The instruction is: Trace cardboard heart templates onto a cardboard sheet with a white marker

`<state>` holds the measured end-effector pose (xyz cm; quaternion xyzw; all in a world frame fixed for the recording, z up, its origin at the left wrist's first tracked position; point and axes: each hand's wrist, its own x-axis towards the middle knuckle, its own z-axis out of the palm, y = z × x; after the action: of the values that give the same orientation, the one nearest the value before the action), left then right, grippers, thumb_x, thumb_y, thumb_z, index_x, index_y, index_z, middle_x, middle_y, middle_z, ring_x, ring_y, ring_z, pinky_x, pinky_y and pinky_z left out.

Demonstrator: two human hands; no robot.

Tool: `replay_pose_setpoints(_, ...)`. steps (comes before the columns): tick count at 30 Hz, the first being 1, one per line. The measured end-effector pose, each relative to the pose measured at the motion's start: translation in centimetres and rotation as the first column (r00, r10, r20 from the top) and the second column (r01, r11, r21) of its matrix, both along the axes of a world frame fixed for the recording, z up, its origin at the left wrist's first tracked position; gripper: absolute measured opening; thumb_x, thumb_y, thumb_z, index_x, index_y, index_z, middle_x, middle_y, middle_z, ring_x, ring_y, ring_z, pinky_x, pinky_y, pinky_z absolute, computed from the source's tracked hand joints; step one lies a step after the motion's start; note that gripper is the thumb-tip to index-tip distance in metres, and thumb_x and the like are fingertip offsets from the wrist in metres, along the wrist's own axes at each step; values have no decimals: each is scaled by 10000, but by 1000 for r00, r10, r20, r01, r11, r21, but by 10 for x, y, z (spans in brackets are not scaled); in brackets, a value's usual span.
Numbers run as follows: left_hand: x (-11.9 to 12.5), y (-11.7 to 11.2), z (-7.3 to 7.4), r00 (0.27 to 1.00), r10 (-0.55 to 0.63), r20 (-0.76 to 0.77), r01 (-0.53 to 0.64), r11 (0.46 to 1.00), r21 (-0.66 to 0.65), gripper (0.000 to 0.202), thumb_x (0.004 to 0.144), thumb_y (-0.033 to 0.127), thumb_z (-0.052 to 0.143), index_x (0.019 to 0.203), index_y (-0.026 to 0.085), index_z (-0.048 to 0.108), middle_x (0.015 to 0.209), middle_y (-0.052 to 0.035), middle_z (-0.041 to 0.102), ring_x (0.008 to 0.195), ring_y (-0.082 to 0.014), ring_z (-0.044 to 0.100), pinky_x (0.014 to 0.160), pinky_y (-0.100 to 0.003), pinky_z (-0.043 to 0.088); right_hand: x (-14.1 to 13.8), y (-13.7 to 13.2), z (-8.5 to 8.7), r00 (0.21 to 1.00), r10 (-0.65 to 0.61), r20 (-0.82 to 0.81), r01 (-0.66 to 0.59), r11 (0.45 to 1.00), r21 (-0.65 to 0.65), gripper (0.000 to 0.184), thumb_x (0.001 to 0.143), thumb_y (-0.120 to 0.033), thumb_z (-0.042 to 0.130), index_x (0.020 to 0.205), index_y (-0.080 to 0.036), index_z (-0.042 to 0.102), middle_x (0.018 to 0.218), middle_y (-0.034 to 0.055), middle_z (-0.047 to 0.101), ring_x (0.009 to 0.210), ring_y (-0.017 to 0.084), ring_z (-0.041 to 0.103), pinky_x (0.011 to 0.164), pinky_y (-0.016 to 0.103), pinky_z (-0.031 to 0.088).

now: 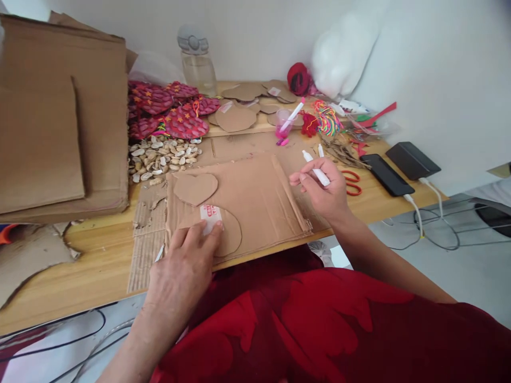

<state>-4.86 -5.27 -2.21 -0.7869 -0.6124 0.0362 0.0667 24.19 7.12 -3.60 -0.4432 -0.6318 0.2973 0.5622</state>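
My left hand [191, 252] presses its bent fingertips onto a rounded cardboard cutout [230, 234], holding it down on a larger cardboard sheet [255, 197]. A whitish label with red print [210, 214] sits on that cutout under the fingers, which hide part of its outline. Just above it lies a cardboard heart [196, 189], apart from the hand. My right hand [325, 189] is raised over the sheet's right edge, its fingers closed around a slim white tube [318, 171]. The tube's narrow end points up and left. Behind that hand, orange-handled scissors [352, 183] are partly hidden.
Large cardboard panels [99, 117] stand at left. Peanut shells [163, 159], red patterned pieces [171, 109] and a bottle [198, 69] are behind. More cutouts [236, 117], a pink cup [283, 122], coloured threads [328, 118] and a phone [386, 174] line the back and right.
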Motion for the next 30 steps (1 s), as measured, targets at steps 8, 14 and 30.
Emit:
replay_pose_setpoints(8, -3, 2, -6, 998, -56, 39, 53, 995, 82, 385, 1035, 233, 471, 1387, 260, 625, 1442, -49, 637, 1165, -283, 643, 578, -342, 627, -8, -14, 3, 982, 50, 184, -50, 999, -7, 64, 934, -270, 642, 943, -222, 601, 898, 29, 751, 806, 171, 721, 749, 329, 552)
replay_pose_setpoints(14, -2, 2, -10, 999, -30, 35, 27, 997, 79, 386, 1034, 236, 471, 1384, 288, 622, 1425, -32, 651, 1200, -272, 636, 547, -309, 610, -12, -19, 3, 941, 60, 332, -69, 997, 16, 49, 956, -270, 628, 958, -222, 632, 892, 34, 757, 805, 184, 714, 770, 335, 541)
replay_pose_setpoints(30, 5, 2, -7, 998, -16, 60, 17, 1000, -7, 529, 945, 57, 430, 1441, 211, 529, 1548, -88, 521, 1224, -255, 594, 602, -303, 662, -77, -4, 29, 851, 510, 124, -470, 846, -250, 412, 1030, -548, 497, 1136, -225, 730, 820, 28, 692, 769, 136, 655, 672, 261, 520)
